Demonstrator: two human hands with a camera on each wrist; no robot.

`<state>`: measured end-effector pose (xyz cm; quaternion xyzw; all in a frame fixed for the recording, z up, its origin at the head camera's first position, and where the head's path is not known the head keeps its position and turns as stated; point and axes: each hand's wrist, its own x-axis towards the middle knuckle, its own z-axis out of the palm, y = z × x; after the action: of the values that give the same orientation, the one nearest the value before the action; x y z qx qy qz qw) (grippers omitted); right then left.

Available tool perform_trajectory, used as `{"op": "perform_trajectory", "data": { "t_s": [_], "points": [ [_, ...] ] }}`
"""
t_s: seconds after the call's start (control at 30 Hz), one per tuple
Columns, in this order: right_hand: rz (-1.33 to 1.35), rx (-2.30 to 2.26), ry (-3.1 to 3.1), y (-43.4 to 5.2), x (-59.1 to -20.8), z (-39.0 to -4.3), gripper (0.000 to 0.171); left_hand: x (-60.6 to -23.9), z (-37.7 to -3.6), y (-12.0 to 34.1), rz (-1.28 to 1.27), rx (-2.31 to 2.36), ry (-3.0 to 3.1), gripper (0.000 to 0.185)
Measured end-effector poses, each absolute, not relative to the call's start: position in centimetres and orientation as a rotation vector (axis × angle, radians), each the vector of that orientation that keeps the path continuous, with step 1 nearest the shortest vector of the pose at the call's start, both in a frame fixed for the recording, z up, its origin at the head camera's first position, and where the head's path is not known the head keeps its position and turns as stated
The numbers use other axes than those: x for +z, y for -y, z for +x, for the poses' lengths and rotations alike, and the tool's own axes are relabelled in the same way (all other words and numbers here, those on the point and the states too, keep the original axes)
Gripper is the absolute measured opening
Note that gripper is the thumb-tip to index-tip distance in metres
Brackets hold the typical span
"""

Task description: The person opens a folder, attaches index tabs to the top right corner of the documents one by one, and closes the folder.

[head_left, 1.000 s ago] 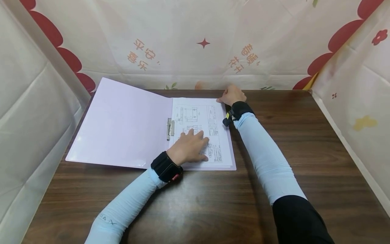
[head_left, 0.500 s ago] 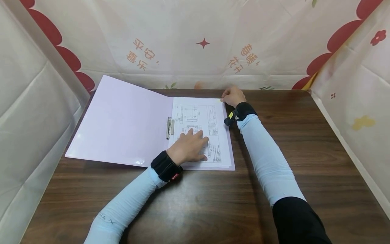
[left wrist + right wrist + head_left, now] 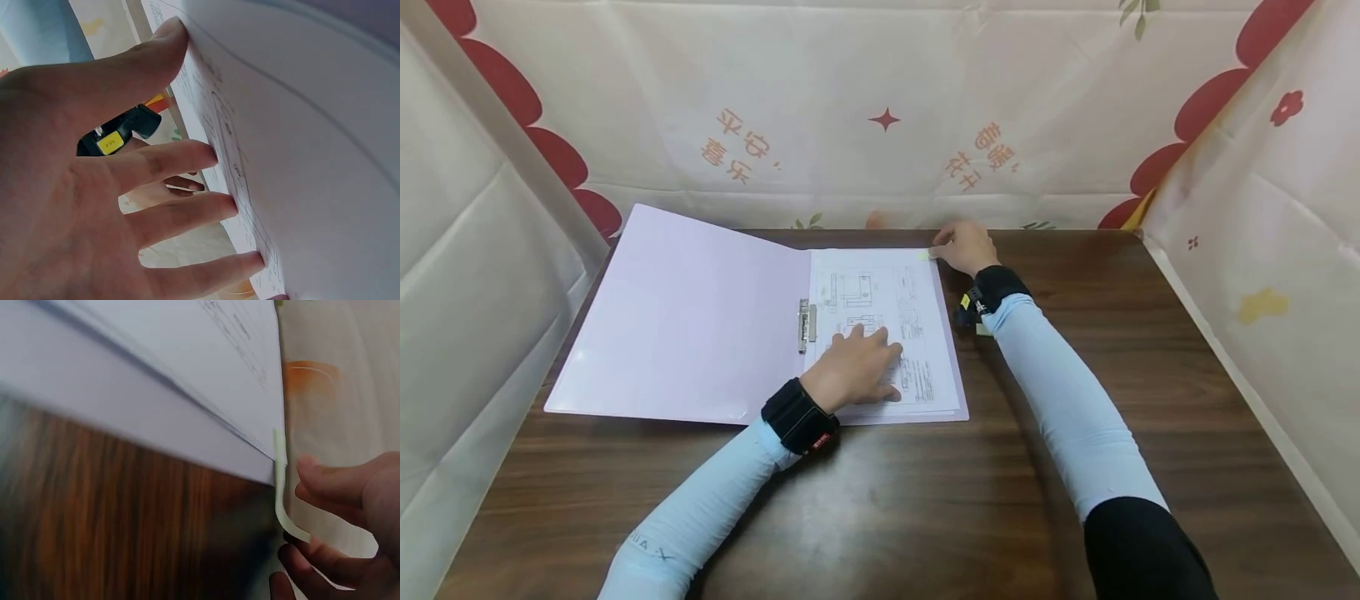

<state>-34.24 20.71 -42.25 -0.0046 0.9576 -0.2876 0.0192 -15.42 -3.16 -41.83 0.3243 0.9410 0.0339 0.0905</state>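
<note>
Our hands on the open folder (image 3: 692, 317)

Our left hand (image 3: 852, 367) presses spread fingers (image 3: 187, 159) on the drawing sheet (image 3: 880, 308); our right hand (image 3: 964, 246) pinches a pale sticky tab (image 3: 279, 487) at its far right corner.

The near half of the wooden table (image 3: 887, 517) is crossed only by the two forearms, between which a bare stretch is left. The right portion of the table, up to the draped side wall (image 3: 1262, 275), is unoccupied. The left and centre are covered by the open lilac folder (image 3: 700, 308), lying flat, with its metal clip (image 3: 803, 325) raised slightly at the spine. The stack of printed sheets (image 3: 910, 292) is pinned by the left hand (image 3: 853, 371). The far right corner of the stack is blocked by the right hand (image 3: 964, 246), beyond which passage is closed by the back curtain (image 3: 880, 108).
</note>
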Motion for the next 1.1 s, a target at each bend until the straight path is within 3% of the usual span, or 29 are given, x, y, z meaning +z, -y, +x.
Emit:
{"op": "perform_trajectory", "data": {
  "t_s": [0.47, 1.1],
  "points": [
    [0.211, -0.970, -2.980, -18.9, -43.3, -34.7, 0.030, -41.7, -15.7, 3.2, 0.964, 0.068, -2.804, 0.069],
    [0.200, -1.107, -2.892, -18.9, -42.3, -33.9, 0.023, -42.0, -15.5, 3.2, 0.961, 0.084, -2.804, 0.068]
  ]
}}
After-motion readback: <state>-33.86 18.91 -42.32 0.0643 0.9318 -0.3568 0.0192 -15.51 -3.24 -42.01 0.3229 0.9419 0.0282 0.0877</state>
